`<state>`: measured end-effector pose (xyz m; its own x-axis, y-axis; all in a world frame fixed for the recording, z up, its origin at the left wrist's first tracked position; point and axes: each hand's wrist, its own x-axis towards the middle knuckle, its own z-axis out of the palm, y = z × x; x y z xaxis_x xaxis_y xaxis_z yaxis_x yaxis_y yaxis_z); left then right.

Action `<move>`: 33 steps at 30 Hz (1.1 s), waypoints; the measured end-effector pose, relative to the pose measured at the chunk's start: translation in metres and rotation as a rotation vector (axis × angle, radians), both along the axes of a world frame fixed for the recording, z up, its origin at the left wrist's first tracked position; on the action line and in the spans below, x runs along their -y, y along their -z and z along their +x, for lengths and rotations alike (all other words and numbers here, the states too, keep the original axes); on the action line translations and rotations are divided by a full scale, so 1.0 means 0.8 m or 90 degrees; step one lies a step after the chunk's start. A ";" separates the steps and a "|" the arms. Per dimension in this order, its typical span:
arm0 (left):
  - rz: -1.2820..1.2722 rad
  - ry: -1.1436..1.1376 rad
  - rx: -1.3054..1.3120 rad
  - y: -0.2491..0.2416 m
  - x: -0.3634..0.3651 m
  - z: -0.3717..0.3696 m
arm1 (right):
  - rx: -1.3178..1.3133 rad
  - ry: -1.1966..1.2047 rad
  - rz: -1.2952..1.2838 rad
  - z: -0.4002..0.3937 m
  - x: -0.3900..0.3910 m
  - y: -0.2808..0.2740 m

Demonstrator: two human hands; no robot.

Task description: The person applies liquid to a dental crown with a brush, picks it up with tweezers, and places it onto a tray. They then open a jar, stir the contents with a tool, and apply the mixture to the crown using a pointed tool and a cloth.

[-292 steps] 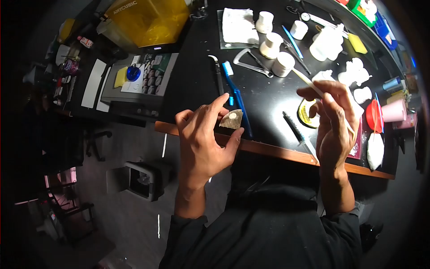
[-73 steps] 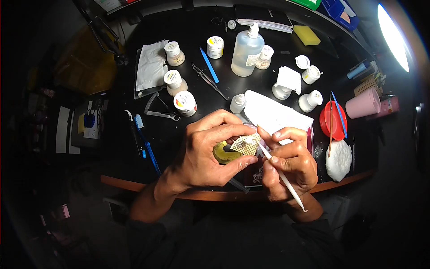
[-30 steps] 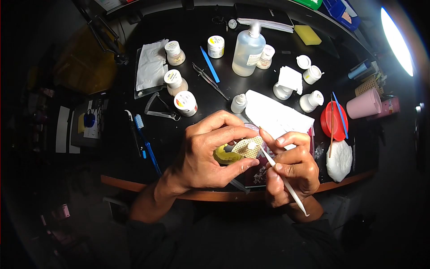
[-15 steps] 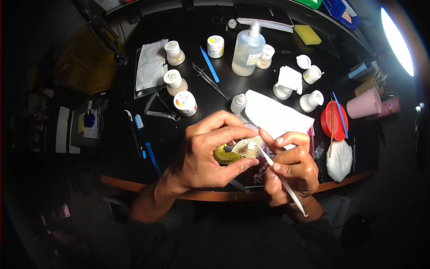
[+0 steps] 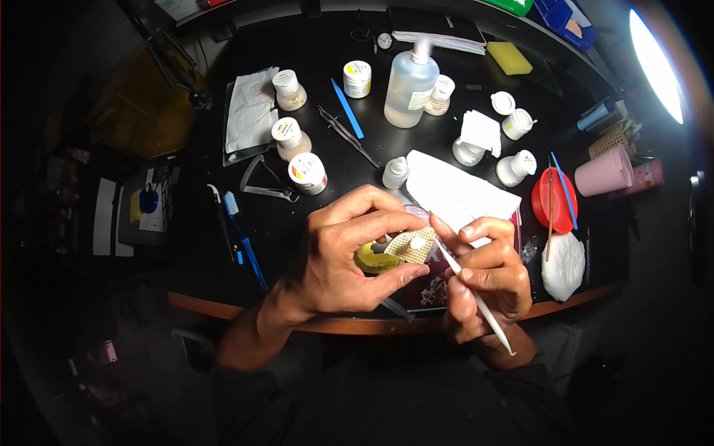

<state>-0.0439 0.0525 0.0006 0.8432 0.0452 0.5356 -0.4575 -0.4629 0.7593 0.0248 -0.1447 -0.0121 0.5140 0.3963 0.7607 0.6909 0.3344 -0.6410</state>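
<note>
My left hand (image 5: pixel 335 256) grips a cream, perforated honeycomb firing tray (image 5: pixel 400 247) between fingers and thumb. On the tray's face sits a small whitish tooth-like piece (image 5: pixel 417 244). Held like a pen in my right hand (image 5: pixel 494 271) is a slim white double-ended carver (image 5: pixel 483 308), with one hooked end pointing down toward me. Its other end points up at the tray's right edge, slightly apart from the whitish piece. Behind the tray, partly covered by my left hand, lies a curved yellow object (image 5: pixel 376 261) that I cannot fully make out.
White paper (image 5: pixel 461 189) and a small dropper bottle (image 5: pixel 396 172) lie beyond my hands. Farther back stand a large clear bottle (image 5: pixel 410 85) and several jars (image 5: pixel 306 172). Tweezers (image 5: pixel 348 135) lie between. A red bowl (image 5: pixel 547 201) with brushes and a white wad (image 5: pixel 564 266) are at right.
The carver's upper end has drawn back from the whitish piece, and my right hand has shifted slightly right. My left hand and the tray stay nearly still.
</note>
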 end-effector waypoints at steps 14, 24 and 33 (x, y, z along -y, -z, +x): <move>-0.008 -0.088 -0.072 -0.001 0.001 -0.004 | -0.125 0.059 0.132 0.008 -0.008 0.007; -0.007 -0.094 -0.076 0.000 -0.001 -0.006 | -0.096 0.080 0.100 0.010 -0.008 0.007; 0.003 -0.115 -0.081 0.000 -0.005 -0.006 | 0.065 0.016 -0.004 0.000 -0.003 -0.008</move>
<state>-0.0487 0.0565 0.0009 0.8826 0.1999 0.4256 -0.2668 -0.5325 0.8033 0.0244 -0.1425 -0.0055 0.4447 0.3883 0.8071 0.7606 0.3122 -0.5692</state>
